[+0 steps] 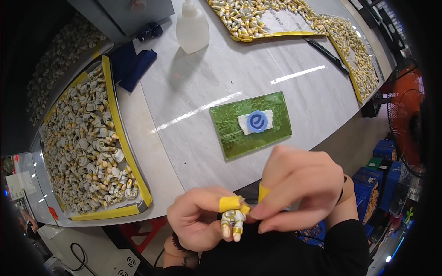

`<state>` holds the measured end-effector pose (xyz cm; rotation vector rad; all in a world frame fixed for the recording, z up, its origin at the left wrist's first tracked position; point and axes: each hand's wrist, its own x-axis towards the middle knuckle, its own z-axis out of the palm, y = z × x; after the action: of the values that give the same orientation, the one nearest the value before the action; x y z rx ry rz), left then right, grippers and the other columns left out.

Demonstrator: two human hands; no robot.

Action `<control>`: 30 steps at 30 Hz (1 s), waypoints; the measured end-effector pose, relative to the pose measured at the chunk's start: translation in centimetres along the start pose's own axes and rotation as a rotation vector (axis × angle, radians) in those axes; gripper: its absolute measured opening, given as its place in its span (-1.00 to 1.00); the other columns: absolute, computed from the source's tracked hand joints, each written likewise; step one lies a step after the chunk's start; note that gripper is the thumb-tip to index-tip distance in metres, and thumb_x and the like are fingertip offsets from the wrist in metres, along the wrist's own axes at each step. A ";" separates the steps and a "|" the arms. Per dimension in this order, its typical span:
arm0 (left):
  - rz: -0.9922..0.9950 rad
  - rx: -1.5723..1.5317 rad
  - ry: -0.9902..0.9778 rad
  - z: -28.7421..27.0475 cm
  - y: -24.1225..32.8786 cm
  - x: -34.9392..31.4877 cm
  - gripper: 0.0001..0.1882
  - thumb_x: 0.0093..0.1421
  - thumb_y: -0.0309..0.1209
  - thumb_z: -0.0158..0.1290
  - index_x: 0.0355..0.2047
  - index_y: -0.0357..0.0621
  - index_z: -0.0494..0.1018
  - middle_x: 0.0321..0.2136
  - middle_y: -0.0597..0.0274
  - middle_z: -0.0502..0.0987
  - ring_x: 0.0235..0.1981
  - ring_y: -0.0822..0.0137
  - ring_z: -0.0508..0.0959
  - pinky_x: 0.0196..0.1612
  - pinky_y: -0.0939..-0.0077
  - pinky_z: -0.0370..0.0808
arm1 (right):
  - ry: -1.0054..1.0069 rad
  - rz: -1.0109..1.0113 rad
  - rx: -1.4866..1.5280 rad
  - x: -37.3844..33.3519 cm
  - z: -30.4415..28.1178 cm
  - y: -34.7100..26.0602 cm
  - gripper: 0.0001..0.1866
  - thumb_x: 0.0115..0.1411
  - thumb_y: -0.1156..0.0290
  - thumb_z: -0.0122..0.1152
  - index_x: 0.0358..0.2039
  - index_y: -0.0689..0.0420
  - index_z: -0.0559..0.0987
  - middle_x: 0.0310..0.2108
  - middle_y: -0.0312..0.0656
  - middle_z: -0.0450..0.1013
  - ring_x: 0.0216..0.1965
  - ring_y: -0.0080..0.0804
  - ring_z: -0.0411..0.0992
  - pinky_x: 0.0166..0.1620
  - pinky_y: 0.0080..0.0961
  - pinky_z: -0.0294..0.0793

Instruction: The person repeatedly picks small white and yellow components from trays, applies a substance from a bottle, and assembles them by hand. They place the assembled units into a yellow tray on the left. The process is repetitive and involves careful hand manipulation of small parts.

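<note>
Near the lower edge my left hand (pixel 195 221) grips a small white figurine part (pixel 233 221) with gold trim and two pale stubs pointing down. Yellow tape wraps a fingertip of that hand. My right hand (pixel 306 188) is closed in a pinch just right of the figurine part, its fingertips almost touching it. What those fingers hold, if anything, is too small to make out. Yellow tape also shows on a right finger. Beyond my hands lies a green glass-like slab (pixel 223 140), bearing a white pad (pixel 242 123) and a round blue piece (pixel 257 122).
A yellow-edged tray (pixel 120 138) at left is heaped with white-and-gold figurine parts. Two more yellow-edged trays (pixel 285 34) (pixel 352 85) hold small parts at the far right. A white bottle (pixel 192 32), dark blue cloth (pixel 137 69) and black strip (pixel 328 56) lie about. An orange fan (pixel 405 115) stands right.
</note>
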<state>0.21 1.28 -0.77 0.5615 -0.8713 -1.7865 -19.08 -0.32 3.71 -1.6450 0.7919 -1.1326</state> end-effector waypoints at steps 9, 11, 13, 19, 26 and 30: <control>-0.189 -0.067 -0.132 -0.5 0.1 0.0 -0.74 0.03 -0.46 0.21 -0.37 -0.42 0.44 -0.48 0.06 0.54 -0.45 0.40 0.53 -0.36 0.60 0.43 | -0.168 0.127 0.002 0.4 -0.4 -0.3 -0.86 -0.08 0.49 0.36 -0.47 0.13 0.57 -0.47 -0.25 0.30 -0.48 -0.43 0.30 -0.45 -0.60 0.26; -0.225 -0.040 -0.147 -0.3 0.4 0.1 -0.76 0.03 -0.47 0.21 -0.39 -0.40 0.43 -0.47 0.08 0.54 -0.44 0.42 0.53 -0.35 0.61 0.44 | -0.167 0.121 -0.032 0.5 -0.4 -0.4 -0.86 -0.11 0.48 0.39 -0.50 0.12 0.59 -0.49 -0.26 0.32 -0.51 -0.46 0.29 -0.48 -0.61 0.25; -0.247 0.003 -0.154 -0.4 0.5 0.1 -0.78 0.03 -0.49 0.21 -0.41 -0.39 0.42 -0.47 0.10 0.54 -0.43 0.44 0.53 -0.35 0.63 0.44 | -0.175 0.109 -0.053 0.5 -0.3 -0.4 -0.86 -0.12 0.50 0.38 -0.51 0.12 0.57 -0.48 -0.25 0.32 -0.50 -0.44 0.30 -0.48 -0.60 0.25; -0.290 0.040 -0.171 -0.6 0.8 0.2 -0.80 0.05 -0.50 0.19 -0.42 -0.37 0.40 -0.46 0.12 0.54 -0.41 0.46 0.53 -0.32 0.64 0.45 | -0.204 0.099 -0.105 0.5 -0.2 -0.3 -0.84 -0.11 0.52 0.37 -0.48 0.14 0.55 -0.47 -0.23 0.32 -0.49 -0.40 0.31 -0.47 -0.58 0.26; -0.352 -0.094 -0.202 -1.3 0.7 0.1 -0.74 0.07 -0.43 0.18 -0.36 -0.39 0.40 -0.43 0.14 0.53 -0.40 0.46 0.52 -0.30 0.64 0.45 | -0.213 0.142 0.062 0.5 0.0 0.1 -0.80 -0.11 0.45 0.42 -0.46 0.15 0.57 -0.46 -0.23 0.32 -0.47 -0.44 0.33 -0.46 -0.63 0.28; -0.369 -0.122 -0.197 -1.4 0.5 -0.1 -0.75 0.09 -0.43 0.17 -0.35 -0.39 0.41 -0.43 0.16 0.53 -0.39 0.48 0.52 -0.29 0.64 0.45 | -0.197 0.150 0.086 0.2 -0.2 0.2 -0.80 -0.12 0.44 0.43 -0.46 0.15 0.58 -0.46 -0.24 0.32 -0.47 -0.45 0.33 -0.46 -0.64 0.29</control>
<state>1.53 0.86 -1.27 0.4950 -0.8211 -2.2443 -19.16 -0.67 3.58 -1.5704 0.7166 -0.8727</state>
